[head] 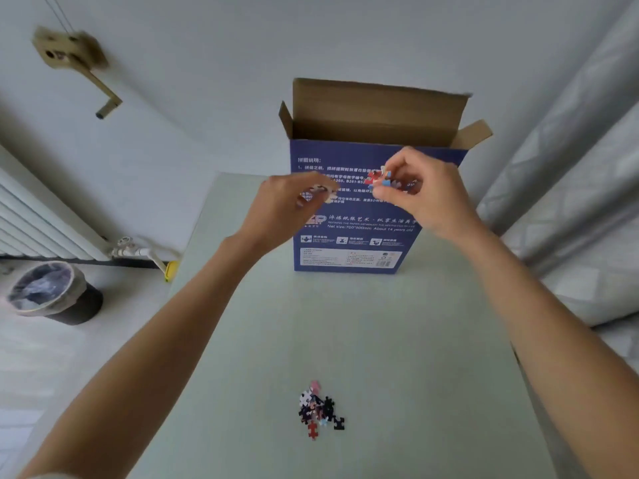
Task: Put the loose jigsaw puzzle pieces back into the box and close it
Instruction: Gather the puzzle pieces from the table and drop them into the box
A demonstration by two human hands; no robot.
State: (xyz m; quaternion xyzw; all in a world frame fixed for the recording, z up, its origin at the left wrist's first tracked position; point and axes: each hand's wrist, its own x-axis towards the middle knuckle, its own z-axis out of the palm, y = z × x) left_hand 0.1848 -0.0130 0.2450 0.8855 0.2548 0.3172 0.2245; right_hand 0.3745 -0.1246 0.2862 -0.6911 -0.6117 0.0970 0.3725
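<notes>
both hands are pinching puzzle pieces: left hand (287,205) a pale one (323,193), right hand (427,191) red-blue ones (378,179), before the open-topped box (356,236); a pile (320,411) is lying nearer the body.

A pale green table (363,340) occupies the centre of the view. A white radiator (38,219) lines the wall at left, with a lined waste bin (52,292) on the floor near it. Grey curtains (570,167) hang at right.
</notes>
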